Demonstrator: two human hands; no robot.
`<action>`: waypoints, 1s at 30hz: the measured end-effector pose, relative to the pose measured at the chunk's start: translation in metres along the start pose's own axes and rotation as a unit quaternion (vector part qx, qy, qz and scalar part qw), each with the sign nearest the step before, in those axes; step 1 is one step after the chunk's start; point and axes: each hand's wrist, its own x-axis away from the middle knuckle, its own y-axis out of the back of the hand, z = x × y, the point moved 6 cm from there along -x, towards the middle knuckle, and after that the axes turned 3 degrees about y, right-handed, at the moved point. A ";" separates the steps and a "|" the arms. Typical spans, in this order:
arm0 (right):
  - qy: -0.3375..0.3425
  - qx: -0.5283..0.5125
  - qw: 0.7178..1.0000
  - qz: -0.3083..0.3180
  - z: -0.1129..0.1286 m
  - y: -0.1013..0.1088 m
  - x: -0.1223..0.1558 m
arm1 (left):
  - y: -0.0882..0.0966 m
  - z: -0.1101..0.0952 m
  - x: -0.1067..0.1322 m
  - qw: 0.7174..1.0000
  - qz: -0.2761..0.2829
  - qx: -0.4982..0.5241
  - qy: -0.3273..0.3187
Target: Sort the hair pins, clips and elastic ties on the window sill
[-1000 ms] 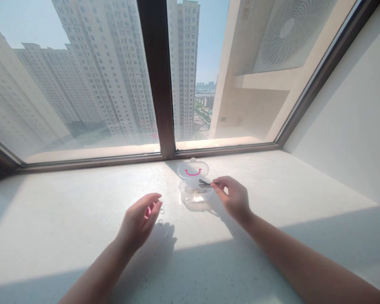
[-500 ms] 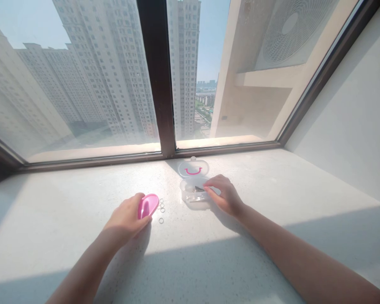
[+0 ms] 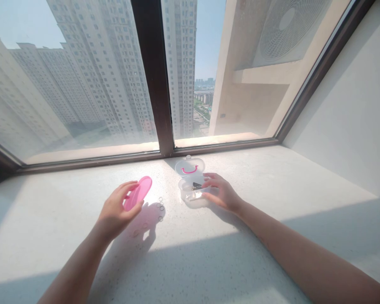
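My left hand (image 3: 117,210) grips a pink oval plastic dish (image 3: 143,191) by its edges, thumb at the near side and fingers at the far side. The dish is tilted and raised above the sill, casting a pinkish shadow. Several small rings (image 3: 161,207) lie on the sill to its right and below it. At the right end of a small clear plastic box (image 3: 186,192), my right hand (image 3: 223,193) has its thumb in front and its fingers spread over the far side. A dark slim piece (image 3: 196,185) shows inside. The box's lid (image 3: 190,167), with a pink handle, stands open.
The white speckled sill (image 3: 190,266) runs up to a dark window frame (image 3: 163,105). A white wall (image 3: 351,118) closes off the right side. Tall buildings show through the glass.
My left hand has lifted and tilted the pink dish, moving it left, and more rings show beneath. My right fingers have shifted from the box's rim to spread around its right end.
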 end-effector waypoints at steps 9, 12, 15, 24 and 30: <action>-0.030 -0.037 0.999 0.015 0.015 -0.022 0.002 | -0.035 -0.063 0.010 0.984 0.056 -0.012 -0.171; -0.043 -0.059 0.997 0.011 0.017 -0.026 0.003 | -0.044 -0.087 0.003 0.973 0.076 -0.001 -0.219; -0.051 -0.094 0.994 0.017 0.015 -0.030 0.005 | -0.054 -0.102 -0.008 0.962 0.101 0.002 -0.254; -0.020 -0.110 0.993 0.026 0.015 -0.028 0.008 | -0.078 -0.105 -0.026 0.947 0.176 0.015 -0.269; 0.015 -0.103 0.994 0.044 0.032 -0.017 0.002 | -0.080 -0.103 -0.019 0.949 0.166 0.000 -0.267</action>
